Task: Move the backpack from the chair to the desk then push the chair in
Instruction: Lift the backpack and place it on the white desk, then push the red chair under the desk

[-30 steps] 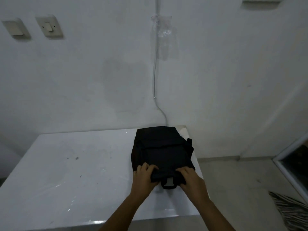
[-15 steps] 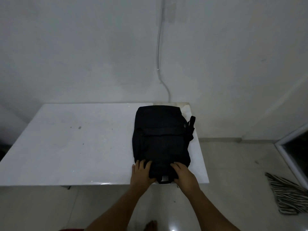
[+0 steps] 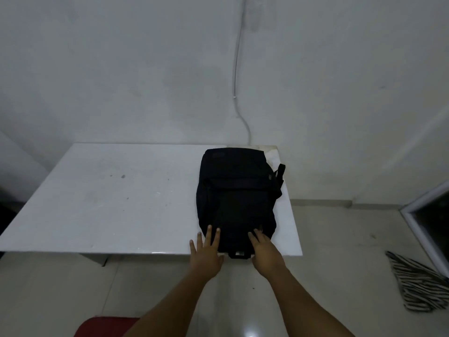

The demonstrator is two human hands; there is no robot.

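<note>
Lying flat on the white desk is 1 black backpack, over twd the desk's right end, its far end near the wall and its near end at the front edge. 1 small carry loop pokes out at that near end, betw the two hands; 1 side strap sticks out on the right side of the bag.

2 bare hands in view, both w/ forearms reaching in from below. Left hand: fingers spread flat and loose, not gripping anything; fingertips rest on the bag's near-left corner, palm at the desk edge. Right hand: fingers laid flat and relaxed on the bag's near-right part, palm down, nothing clasped.

1 red chair, only a slice of it visible at the bottom edge, well apart from the desk, left of the left forearm. 1 white cable runs down the wall behind the desk. 1 striped cloth lies on the tile floor at far right. Desk top carries a few dark specks left of the bag, otherwise only the 1 bag on it. Light is dim, so bag detail is hard to make out.
</note>
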